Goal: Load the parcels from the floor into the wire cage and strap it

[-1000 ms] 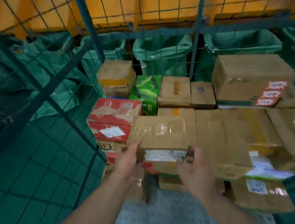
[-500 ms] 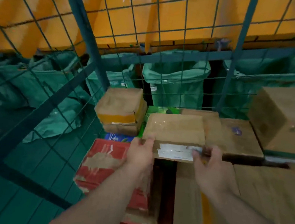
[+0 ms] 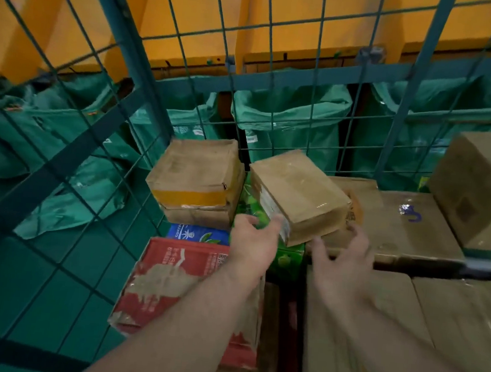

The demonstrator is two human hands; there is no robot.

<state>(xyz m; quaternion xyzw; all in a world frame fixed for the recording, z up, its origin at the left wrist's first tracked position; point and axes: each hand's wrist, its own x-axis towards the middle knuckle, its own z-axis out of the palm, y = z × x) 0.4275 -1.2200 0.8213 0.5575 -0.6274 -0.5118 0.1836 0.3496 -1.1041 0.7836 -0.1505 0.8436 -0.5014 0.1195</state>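
Observation:
A taped brown parcel (image 3: 296,192) lies tilted at the back of the green wire cage (image 3: 126,41), on a green carton (image 3: 254,213) and a flat brown box (image 3: 394,224). My left hand (image 3: 253,242) is just below its near-left corner, fingers spread, thumb close to the white label. My right hand (image 3: 339,260) is open beside its near-right corner, apart from it. Both hands hold nothing. A small brown box with yellow tape (image 3: 197,179) stands to the parcel's left.
A red carton (image 3: 171,285) and a blue pack (image 3: 199,235) lie at the left under my forearm. Large brown boxes (image 3: 432,332) fill the right side, one tall box (image 3: 482,187) at far right. Green sacks (image 3: 290,122) hang beyond the mesh, under an orange wall.
Both hands carried the brown parcel up and back into the cage, set it down tilted on the green carton, and have let go of it.

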